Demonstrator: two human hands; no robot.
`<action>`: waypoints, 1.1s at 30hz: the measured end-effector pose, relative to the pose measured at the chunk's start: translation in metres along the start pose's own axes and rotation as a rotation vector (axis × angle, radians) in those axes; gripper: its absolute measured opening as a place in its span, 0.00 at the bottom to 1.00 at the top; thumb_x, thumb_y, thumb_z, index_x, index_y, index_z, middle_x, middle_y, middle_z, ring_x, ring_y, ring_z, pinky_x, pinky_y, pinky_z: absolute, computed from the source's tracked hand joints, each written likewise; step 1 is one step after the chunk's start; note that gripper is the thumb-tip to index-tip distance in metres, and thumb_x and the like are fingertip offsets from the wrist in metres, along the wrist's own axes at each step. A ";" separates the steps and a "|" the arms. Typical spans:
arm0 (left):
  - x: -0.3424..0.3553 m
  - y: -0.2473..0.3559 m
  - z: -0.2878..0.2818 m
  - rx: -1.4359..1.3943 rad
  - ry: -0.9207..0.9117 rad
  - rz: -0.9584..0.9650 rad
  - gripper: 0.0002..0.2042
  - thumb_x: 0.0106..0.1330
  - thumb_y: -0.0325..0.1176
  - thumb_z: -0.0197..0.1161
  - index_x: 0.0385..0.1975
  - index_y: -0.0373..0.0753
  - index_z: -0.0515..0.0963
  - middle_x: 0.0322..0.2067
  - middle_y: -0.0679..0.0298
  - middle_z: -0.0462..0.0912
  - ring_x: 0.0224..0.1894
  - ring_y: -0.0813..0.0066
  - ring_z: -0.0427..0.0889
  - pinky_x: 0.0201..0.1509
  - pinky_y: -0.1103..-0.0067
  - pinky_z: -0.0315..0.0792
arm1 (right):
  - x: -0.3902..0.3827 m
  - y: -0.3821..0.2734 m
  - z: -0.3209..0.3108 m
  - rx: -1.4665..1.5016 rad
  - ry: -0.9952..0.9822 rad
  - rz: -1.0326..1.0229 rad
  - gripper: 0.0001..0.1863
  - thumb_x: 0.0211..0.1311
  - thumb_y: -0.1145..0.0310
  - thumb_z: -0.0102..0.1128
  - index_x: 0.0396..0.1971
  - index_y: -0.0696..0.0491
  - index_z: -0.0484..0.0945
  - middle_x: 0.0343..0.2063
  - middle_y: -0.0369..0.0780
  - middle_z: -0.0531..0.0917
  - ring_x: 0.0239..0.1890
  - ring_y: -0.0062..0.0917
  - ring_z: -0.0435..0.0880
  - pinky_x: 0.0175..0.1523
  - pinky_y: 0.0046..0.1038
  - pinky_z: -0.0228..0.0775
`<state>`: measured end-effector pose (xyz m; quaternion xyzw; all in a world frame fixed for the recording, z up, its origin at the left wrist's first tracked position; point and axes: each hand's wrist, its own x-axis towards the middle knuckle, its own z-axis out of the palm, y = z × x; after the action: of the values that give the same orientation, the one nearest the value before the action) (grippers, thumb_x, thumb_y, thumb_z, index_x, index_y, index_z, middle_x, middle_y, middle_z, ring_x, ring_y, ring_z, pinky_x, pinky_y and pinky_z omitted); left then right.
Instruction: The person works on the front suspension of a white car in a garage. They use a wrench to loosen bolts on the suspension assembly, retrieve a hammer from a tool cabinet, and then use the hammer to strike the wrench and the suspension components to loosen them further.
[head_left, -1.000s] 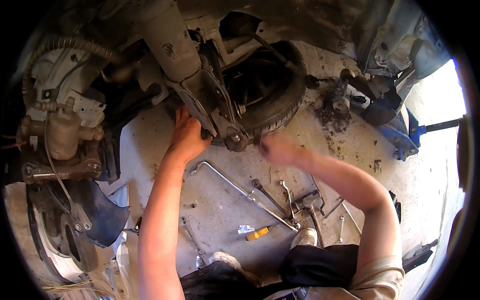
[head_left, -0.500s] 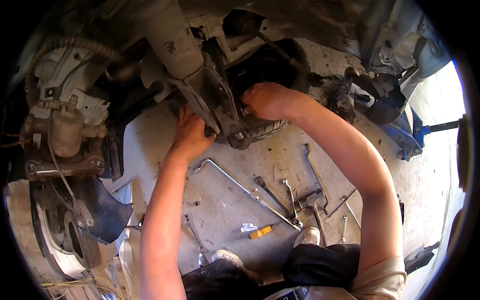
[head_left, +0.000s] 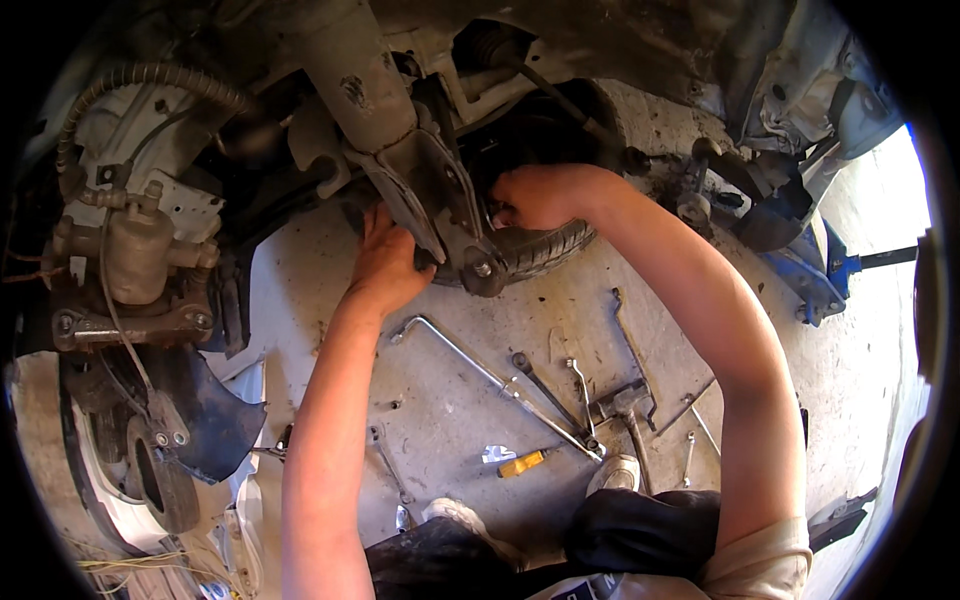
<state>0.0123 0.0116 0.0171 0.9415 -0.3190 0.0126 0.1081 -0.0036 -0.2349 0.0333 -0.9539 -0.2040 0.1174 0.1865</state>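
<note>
A metal strut (head_left: 352, 85) comes down from the top of the view and ends in a two-walled bracket (head_left: 415, 205). At its lower end is a rounded joint (head_left: 483, 270) with a bolt. My left hand (head_left: 390, 265) grips the bracket's left side, thumb by the lower edge, fingertips partly hidden behind the metal. On the other side my right hand (head_left: 540, 198) is closed, with fingers curled close to the bracket's right wall. What they pinch is too dark to make out. Behind and below that hand lies a tire (head_left: 550, 250) on the floor.
On the concrete lie a long-handled socket wrench (head_left: 470, 365), a hammer (head_left: 625, 400), a yellow-handled screwdriver (head_left: 522, 463) and several wrenches. A brake caliper (head_left: 135, 260) with a hose hangs at left. A blue jack (head_left: 815, 265) stands at right.
The strut and bracket appear slightly farther right in the view, and my left hand has shifted a little right with them. My right hand keeps its closed pose beside the bracket.
</note>
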 end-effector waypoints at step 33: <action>0.002 -0.002 0.005 -0.050 0.072 0.072 0.25 0.42 0.30 0.72 0.44 0.35 0.75 0.60 0.49 0.58 0.65 0.51 0.54 0.68 0.68 0.58 | -0.018 0.004 0.020 -0.133 0.296 -0.111 0.15 0.55 0.65 0.61 0.41 0.57 0.76 0.34 0.49 0.80 0.40 0.44 0.79 0.44 0.40 0.72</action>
<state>0.0149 0.0115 0.0120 0.9253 -0.3487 0.0425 0.1427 -0.0239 -0.2396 0.0162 -0.9582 -0.2340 -0.0486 0.1573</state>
